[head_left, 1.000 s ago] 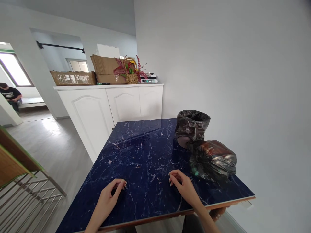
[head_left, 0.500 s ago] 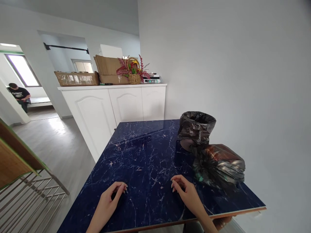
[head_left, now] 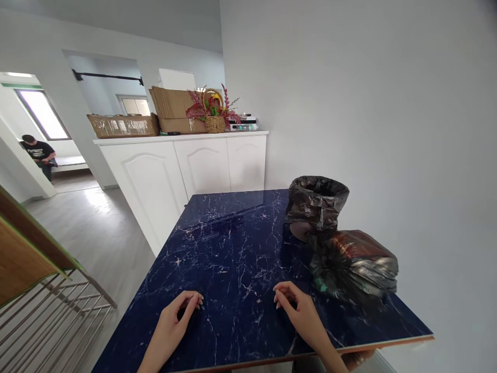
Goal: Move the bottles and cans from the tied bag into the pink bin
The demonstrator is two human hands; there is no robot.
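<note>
My left hand (head_left: 176, 316) rests on the dark blue marbled table (head_left: 229, 259), near its front edge. Its fingers curl loosely, tips close to the thumb, and nothing shows in them. Opposite it, my right hand (head_left: 297, 305) lies in a similar curled pose, also with nothing in it. Just beyond the right hand is a tied black plastic bag (head_left: 359, 267), filled and lying on its side. Behind that stands a bin lined with a black bag (head_left: 316, 202), its mouth facing up. Neither hand touches the bag or the bin.
A white cabinet (head_left: 151, 181) stands behind the table, bearing cardboard boxes (head_left: 122, 126) and a flower basket (head_left: 215, 124). A metal rack (head_left: 58, 316) is at the left. In the far room a person (head_left: 39, 153) sits on a bed. A wall borders the right side.
The view has shifted slightly, so the bag, bin and far room appear a little farther right. My hands keep the same pose on the table.
</note>
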